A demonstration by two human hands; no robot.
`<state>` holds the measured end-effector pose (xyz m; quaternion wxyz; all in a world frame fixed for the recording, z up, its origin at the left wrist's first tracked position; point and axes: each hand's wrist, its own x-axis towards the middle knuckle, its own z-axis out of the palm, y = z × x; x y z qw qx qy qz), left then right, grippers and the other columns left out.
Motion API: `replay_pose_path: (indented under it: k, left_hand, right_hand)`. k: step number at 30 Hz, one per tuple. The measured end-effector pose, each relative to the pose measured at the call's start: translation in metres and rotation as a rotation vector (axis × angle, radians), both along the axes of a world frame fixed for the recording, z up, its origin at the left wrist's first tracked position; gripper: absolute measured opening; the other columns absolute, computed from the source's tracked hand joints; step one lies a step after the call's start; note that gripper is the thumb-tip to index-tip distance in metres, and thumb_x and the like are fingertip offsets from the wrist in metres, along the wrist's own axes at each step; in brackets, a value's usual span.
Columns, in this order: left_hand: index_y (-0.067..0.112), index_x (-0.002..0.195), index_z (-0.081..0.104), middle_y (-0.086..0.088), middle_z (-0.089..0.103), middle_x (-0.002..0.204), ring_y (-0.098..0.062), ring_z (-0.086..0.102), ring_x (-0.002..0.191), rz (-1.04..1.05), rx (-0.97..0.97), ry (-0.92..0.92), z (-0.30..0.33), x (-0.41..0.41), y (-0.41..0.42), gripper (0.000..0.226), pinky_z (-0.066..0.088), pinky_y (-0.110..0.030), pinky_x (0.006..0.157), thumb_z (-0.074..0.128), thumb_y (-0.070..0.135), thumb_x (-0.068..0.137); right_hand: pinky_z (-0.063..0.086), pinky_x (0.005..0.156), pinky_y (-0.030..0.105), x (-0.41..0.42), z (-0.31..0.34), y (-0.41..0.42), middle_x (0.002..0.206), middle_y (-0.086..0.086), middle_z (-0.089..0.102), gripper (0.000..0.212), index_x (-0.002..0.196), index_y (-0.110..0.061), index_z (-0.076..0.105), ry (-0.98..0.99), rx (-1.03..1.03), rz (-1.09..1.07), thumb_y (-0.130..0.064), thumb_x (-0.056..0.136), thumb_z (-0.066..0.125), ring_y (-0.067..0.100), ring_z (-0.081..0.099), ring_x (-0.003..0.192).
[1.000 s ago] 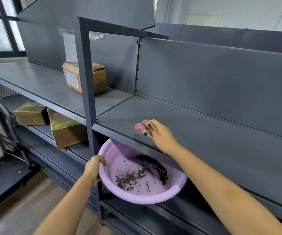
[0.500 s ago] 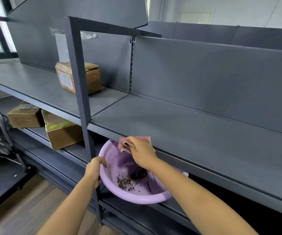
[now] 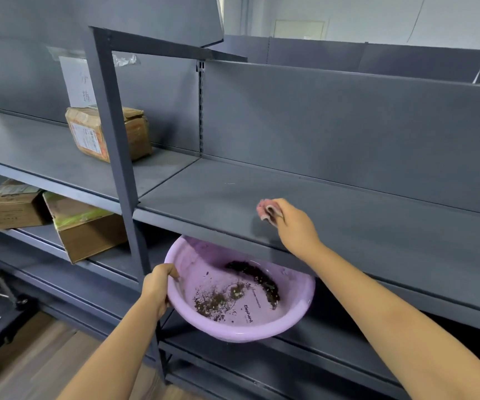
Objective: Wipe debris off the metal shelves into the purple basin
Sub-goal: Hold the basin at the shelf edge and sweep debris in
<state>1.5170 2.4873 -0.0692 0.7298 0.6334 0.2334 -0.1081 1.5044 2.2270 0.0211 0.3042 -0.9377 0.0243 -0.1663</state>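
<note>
Cloth on the shelf, basin held below

Right hand (image 3: 296, 226) pinches a pink cloth (image 3: 267, 211) on the shelf (image 3: 377, 226); left hand (image 3: 158, 287) grips the basin (image 3: 262, 327) rim under the shelf's edge, debris (image 3: 250, 287) inside.

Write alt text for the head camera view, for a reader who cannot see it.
A person's right hand holds a pink cloth on a grey metal shelf, while the left hand grips the rim of a purple basin of dark debris held below the shelf edge. Cardboard boxes sit on shelves to the left.
</note>
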Motion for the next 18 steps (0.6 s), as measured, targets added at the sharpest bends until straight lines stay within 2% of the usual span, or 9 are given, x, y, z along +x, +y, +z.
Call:
replay_pose_path:
  k: [2, 4, 7, 9, 11, 14, 16, 18]
  left_hand:
    - [-0.006, 0.095, 0.060, -0.025, 0.062, 0.091, -0.037, 0.056, 0.073, -0.014, -0.004, 0.004, 0.001, -0.004, -0.003, 0.044, 0.049, -0.044, 0.067, 0.050, 0.004, 0.053]
    - [-0.006, 0.090, 0.060, -0.023, 0.061, 0.087, -0.035, 0.054, 0.071, -0.027, -0.011, 0.012, 0.000, -0.009, -0.004, 0.035, 0.046, -0.038, 0.061, 0.050, 0.003, 0.058]
    - [-0.003, 0.085, 0.058, -0.022, 0.060, 0.085, -0.034, 0.054, 0.071, -0.034, -0.017, 0.023, -0.002, -0.017, -0.003, 0.025, 0.046, -0.035, 0.058, 0.050, 0.002, 0.063]
    - [-0.002, 0.084, 0.058, -0.022, 0.059, 0.084, -0.034, 0.053, 0.071, -0.035, -0.006, 0.017, -0.001, -0.021, 0.000, 0.020, 0.045, -0.033, 0.057, 0.050, 0.002, 0.065]
    - [-0.002, 0.084, 0.058, -0.021, 0.059, 0.083, -0.033, 0.052, 0.070, -0.046, 0.011, 0.008, -0.001, -0.023, 0.003, 0.019, 0.044, -0.031, 0.055, 0.050, 0.002, 0.067]
    - [-0.003, 0.085, 0.058, -0.021, 0.059, 0.084, -0.033, 0.052, 0.070, -0.051, 0.022, 0.005, -0.001, -0.029, 0.005, 0.021, 0.043, -0.031, 0.054, 0.051, 0.001, 0.066]
    - [-0.002, 0.082, 0.058, -0.022, 0.059, 0.084, -0.034, 0.053, 0.072, -0.042, 0.017, 0.013, -0.001, -0.036, 0.007, 0.020, 0.045, -0.034, 0.057, 0.051, 0.001, 0.064]
    - [-0.002, 0.082, 0.058, -0.022, 0.059, 0.086, -0.035, 0.053, 0.073, -0.037, 0.014, 0.021, -0.002, -0.044, 0.008, 0.021, 0.045, -0.035, 0.058, 0.051, 0.002, 0.063]
  right_hand:
    - [0.041, 0.076, 0.036, -0.009, -0.011, -0.010, 0.099, 0.002, 0.062, 0.023, 0.111, -0.019, 0.055, 0.093, -0.062, -0.078, -0.017, 0.099, 0.035, 0.027, 0.057, 0.092]
    - [0.032, 0.067, 0.031, -0.018, -0.022, -0.006, 0.107, 0.009, 0.063, 0.024, 0.117, -0.012, 0.054, 0.163, -0.152, -0.105, -0.017, 0.101, 0.036, 0.029, 0.058, 0.099]
    - [0.024, 0.065, 0.026, -0.018, -0.025, 0.011, 0.119, 0.009, 0.062, 0.028, 0.123, -0.012, 0.052, 0.157, -0.162, -0.132, -0.016, 0.101, 0.036, 0.027, 0.057, 0.106]
    - [0.029, 0.068, 0.026, -0.017, -0.022, 0.029, 0.121, 0.007, 0.062, 0.030, 0.127, -0.015, 0.051, 0.150, -0.169, -0.098, -0.014, 0.100, 0.037, 0.026, 0.057, 0.106]
    - [0.041, 0.078, 0.028, -0.020, -0.025, 0.048, 0.126, 0.005, 0.060, 0.035, 0.132, -0.018, 0.049, 0.146, -0.188, -0.051, -0.013, 0.099, 0.038, 0.024, 0.057, 0.109]
    - [0.043, 0.094, 0.032, -0.025, -0.034, 0.070, 0.133, 0.002, 0.055, 0.039, 0.133, -0.021, 0.049, 0.146, -0.186, 0.055, -0.010, 0.097, 0.038, 0.024, 0.054, 0.117]
    - [0.044, 0.091, 0.034, -0.031, -0.035, 0.076, 0.125, 0.002, 0.060, 0.034, 0.122, -0.021, 0.053, 0.153, -0.212, 0.141, -0.009, 0.095, 0.038, 0.026, 0.055, 0.114]
    - [0.040, 0.080, 0.030, -0.043, -0.032, 0.077, 0.120, 0.003, 0.062, 0.030, 0.117, -0.018, 0.054, 0.163, -0.267, 0.177, -0.008, 0.094, 0.038, 0.027, 0.056, 0.108]
